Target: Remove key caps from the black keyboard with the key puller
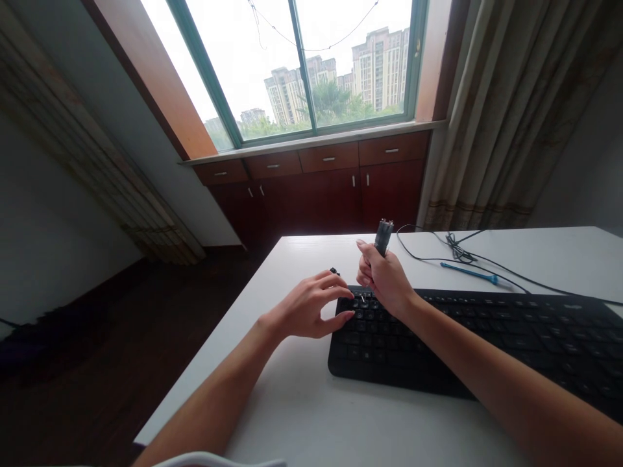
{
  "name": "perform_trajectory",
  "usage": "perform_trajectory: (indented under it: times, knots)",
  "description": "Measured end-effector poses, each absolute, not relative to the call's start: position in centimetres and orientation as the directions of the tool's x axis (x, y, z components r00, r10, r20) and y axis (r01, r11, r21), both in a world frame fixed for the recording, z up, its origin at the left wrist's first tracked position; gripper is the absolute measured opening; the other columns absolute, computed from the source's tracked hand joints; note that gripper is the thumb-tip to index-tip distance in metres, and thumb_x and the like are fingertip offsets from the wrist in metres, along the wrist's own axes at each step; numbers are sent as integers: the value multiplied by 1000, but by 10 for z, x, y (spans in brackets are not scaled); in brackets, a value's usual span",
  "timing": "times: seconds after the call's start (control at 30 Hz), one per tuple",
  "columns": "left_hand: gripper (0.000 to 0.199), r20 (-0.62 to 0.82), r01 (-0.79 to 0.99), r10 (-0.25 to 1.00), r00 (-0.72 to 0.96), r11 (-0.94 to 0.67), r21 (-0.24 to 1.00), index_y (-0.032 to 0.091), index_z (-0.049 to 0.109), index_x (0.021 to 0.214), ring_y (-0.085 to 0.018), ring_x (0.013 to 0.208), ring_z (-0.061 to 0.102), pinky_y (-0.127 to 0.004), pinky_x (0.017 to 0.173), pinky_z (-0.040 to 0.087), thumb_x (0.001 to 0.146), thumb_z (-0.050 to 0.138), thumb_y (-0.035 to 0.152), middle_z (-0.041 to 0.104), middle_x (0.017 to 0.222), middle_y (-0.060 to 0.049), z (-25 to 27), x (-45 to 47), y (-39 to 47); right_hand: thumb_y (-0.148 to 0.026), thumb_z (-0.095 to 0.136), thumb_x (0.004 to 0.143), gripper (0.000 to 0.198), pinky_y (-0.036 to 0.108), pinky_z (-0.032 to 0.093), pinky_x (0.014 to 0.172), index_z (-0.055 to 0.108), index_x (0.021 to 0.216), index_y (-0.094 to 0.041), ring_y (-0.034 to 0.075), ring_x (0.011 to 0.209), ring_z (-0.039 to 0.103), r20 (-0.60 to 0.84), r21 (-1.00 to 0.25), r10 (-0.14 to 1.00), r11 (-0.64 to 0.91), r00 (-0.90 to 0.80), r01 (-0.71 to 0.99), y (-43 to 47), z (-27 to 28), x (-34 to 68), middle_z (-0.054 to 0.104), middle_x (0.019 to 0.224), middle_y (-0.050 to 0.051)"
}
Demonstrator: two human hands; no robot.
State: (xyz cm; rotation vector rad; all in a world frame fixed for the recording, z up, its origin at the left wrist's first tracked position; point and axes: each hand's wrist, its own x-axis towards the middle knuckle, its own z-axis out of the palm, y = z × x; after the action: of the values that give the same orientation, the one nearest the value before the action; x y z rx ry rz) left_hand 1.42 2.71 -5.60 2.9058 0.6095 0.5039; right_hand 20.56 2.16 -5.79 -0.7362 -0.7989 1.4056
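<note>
A black keyboard (413,373) lies on the white table, its left end under both hands. My right hand (387,275) is closed round a dark grey keycap puller (383,237), held upright. Its upper end points up past my thumb, and thin metal wire tips show below the fist, over the upper-left keys; whether they grip a key I cannot tell. My left hand (311,305) rests at the keyboard's left edge with thumb and fingers apart, fingertips on or just above the keys. Behind its fingers are small black pieces (333,270), partly hidden, perhaps keycaps.
A blue stick-like tool (470,272) lies on the table (287,383) behind the keyboard. Near it runs a bunched black cable (457,248). A white curved object (209,459) shows at the bottom edge. Beyond the table stand red-brown cabinets (311,201) under a window.
</note>
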Motion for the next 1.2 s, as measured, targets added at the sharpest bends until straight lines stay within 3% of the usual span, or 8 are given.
perform_trajectory:
  times: [0.93, 1.2]
  knots:
    - [22, 317, 358, 438, 841, -891, 281, 19, 70, 108, -25, 99, 65, -39, 85, 57, 92, 67, 34, 72, 110, -11, -56, 16, 26, -58, 74, 83, 50, 25, 34, 43, 43, 67, -23, 9, 43, 37, 97, -896, 995, 104, 37, -432, 10, -68, 190, 41, 48, -8]
    - [23, 301, 361, 473, 828, -861, 359, 19, 70, 110, -23, 101, 64, -38, 90, 56, 91, 69, 33, 72, 110, -9, -56, 16, 26, -60, 72, 86, 48, 26, 38, 46, 44, 72, -23, 12, 47, 48, 100, -879, 995, 83, -12, -470, 18, -79, 194, 45, 53, -7]
